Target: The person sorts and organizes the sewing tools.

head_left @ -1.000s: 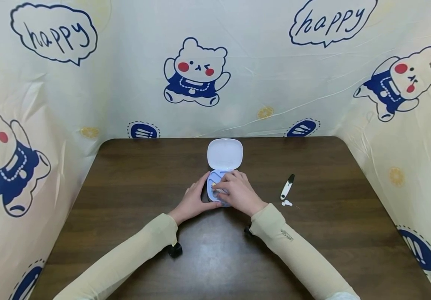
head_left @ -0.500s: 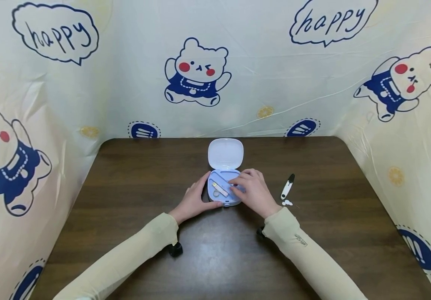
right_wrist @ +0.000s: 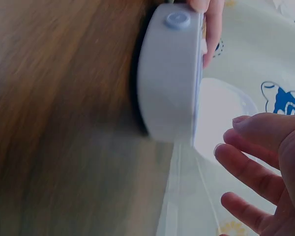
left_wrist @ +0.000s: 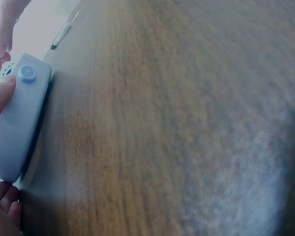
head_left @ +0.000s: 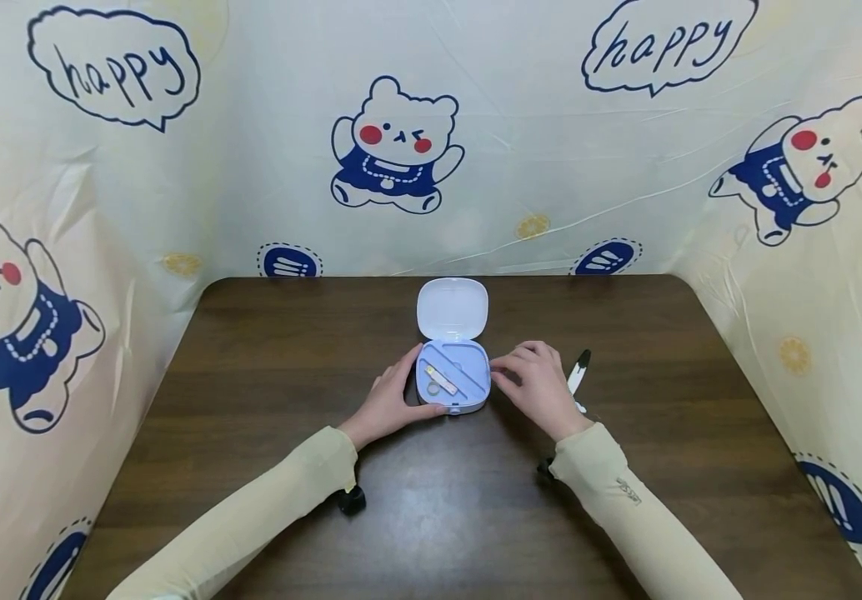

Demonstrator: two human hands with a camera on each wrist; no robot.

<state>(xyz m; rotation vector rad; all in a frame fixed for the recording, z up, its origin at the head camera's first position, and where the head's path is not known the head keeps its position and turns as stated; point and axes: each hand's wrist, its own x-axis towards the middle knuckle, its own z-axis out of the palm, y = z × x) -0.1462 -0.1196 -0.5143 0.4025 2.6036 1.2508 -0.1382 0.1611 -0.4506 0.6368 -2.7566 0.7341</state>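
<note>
A small light-blue case (head_left: 476,367) with rounded corners stands on the table, its white lid (head_left: 452,308) tipped back behind it. My left hand (head_left: 384,408) grips the case's left side, thumb along the front near the round button (left_wrist: 27,73) and fingers round the side. Inside, a diagonal divider separates compartments; the left one holds a narrow white piece with a yellow end (head_left: 441,379) and a small ring (head_left: 433,388). My right hand (head_left: 536,385) hovers just right of the case, fingertips near its edge. In the right wrist view its thumb and fingers are spread with nothing between them.
Right of my right hand lies a slim white object with a black end (head_left: 578,373), partly hidden by that hand. Small white pieces (head_left: 580,407) show beside its lower end. A printed cloth (head_left: 521,150) surrounds the back and sides of the brown table (head_left: 288,350).
My right hand has drawn out of the case and moved right, uncovering the compartments and now partly covering the white object. The left hand keeps its grip on the case.
</note>
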